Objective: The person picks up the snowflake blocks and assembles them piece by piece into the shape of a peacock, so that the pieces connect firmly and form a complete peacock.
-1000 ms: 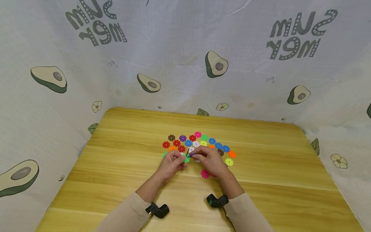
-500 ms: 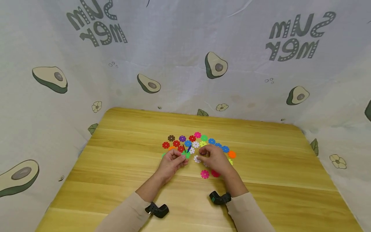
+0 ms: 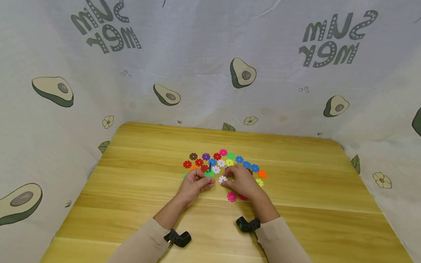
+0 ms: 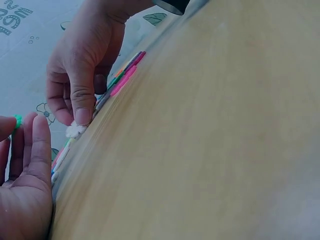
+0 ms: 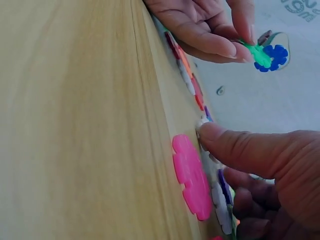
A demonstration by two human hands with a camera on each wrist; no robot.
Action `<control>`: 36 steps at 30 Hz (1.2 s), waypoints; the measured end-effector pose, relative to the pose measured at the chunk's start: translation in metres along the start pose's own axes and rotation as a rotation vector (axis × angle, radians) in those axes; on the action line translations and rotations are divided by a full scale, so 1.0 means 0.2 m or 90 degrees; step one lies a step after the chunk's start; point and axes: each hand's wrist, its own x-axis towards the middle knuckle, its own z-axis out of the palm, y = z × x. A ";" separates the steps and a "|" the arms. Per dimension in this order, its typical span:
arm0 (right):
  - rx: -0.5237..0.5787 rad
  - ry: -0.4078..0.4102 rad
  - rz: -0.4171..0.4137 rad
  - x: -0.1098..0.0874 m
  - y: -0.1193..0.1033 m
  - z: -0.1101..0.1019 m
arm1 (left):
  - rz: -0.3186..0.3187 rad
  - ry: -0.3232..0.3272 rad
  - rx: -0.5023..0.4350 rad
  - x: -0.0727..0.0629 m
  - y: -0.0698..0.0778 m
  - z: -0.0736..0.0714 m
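Observation:
My left hand (image 3: 194, 187) pinches a green notched plastic disc (image 3: 209, 174) between thumb and fingers, above the table. Slotted into it and standing crosswise is a dark blue disc (image 5: 278, 54); a small dark brownish piece (image 5: 265, 36) shows behind, in the right wrist view. To the right, my right hand (image 3: 243, 183) is low over the table and holds the edge of a white notched disc (image 3: 222, 179) with its thumb and fingers. The left wrist view has this white disc (image 4: 75, 131) under the thumb, its far side hidden by the fingers.
Several loose discs lie spread around and beyond the hands: red (image 3: 187, 164), brown (image 3: 193, 156), blue (image 3: 246, 164), orange (image 3: 262, 174) and yellow (image 3: 259, 182). A pink disc (image 3: 231, 197) lies nearer. Patterned cloth (image 3: 197, 54) hangs behind the wooden table (image 3: 148, 146).
My right hand has let go of the dark blue disc at the green one, moved right and down, and taken the white disc's edge. The left hand has turned the joined discs slightly.

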 end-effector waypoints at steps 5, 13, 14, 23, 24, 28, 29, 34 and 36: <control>0.096 0.006 -0.010 0.01 0.01 0.00 | 0.006 -0.019 0.009 0.00 -0.01 -0.01; 0.270 0.038 0.012 0.00 0.01 -0.02 | 0.004 -0.029 0.017 0.00 -0.01 -0.01; 0.287 0.037 0.008 0.00 0.00 -0.02 | 0.005 -0.031 0.017 0.00 -0.01 -0.01; 0.333 0.026 -0.028 0.00 0.00 -0.01 | -0.002 -0.038 0.024 0.00 -0.01 -0.01; 0.332 0.026 -0.030 0.00 0.00 -0.01 | -0.003 -0.038 0.024 0.00 -0.01 -0.01; 0.322 0.028 -0.036 -0.01 0.00 -0.01 | -0.005 -0.041 0.024 0.00 0.00 -0.01; 0.318 0.028 -0.036 -0.01 0.00 -0.01 | -0.006 -0.042 0.025 0.00 0.00 -0.01; 0.315 0.030 -0.037 -0.01 0.00 -0.01 | -0.004 -0.048 0.028 0.00 0.00 -0.02; 0.320 0.030 -0.043 -0.01 0.00 -0.01 | -0.002 -0.052 0.031 0.00 0.00 -0.02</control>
